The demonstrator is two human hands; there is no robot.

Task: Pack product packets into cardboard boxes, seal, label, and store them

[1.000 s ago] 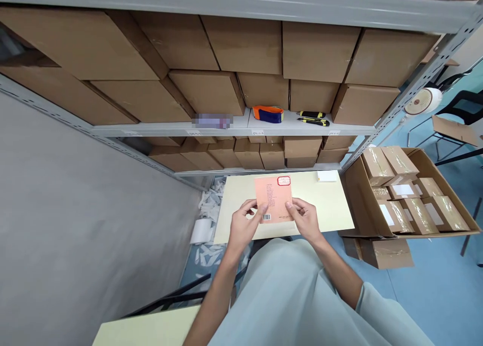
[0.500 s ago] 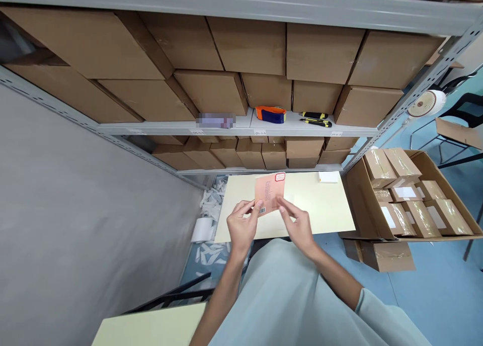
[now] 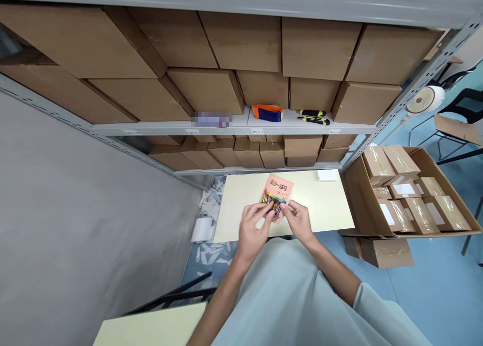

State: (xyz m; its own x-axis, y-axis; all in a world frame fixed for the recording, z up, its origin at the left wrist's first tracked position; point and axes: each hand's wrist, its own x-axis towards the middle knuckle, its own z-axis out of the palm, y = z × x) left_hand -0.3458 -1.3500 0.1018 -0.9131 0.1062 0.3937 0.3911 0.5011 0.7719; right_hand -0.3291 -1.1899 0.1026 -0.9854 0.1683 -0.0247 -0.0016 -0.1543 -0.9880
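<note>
Over the pale yellow table [image 3: 324, 205] I hold a small pink booklet [image 3: 278, 192] with both hands. Its colourful front cover faces me, tilted to the right. My left hand [image 3: 253, 229] pinches its lower left edge with fingers closed on it. My right hand [image 3: 299, 220] grips the lower right corner the same way. The booklet's bottom part is hidden behind my fingers.
A small white pad [image 3: 326, 175] lies at the table's far right corner. Metal shelves [image 3: 226, 128] full of brown cartons stand behind, with a tape dispenser [image 3: 267, 112] and utility knives [image 3: 313, 116]. An open carton of taped packages [image 3: 411, 195] sits on the right; white scraps [image 3: 211, 210] litter the floor left.
The booklet has been flipped from its back, with barcode and red stamp, to its colourful front cover. Both hands stayed on it and shifted slightly closer together.
</note>
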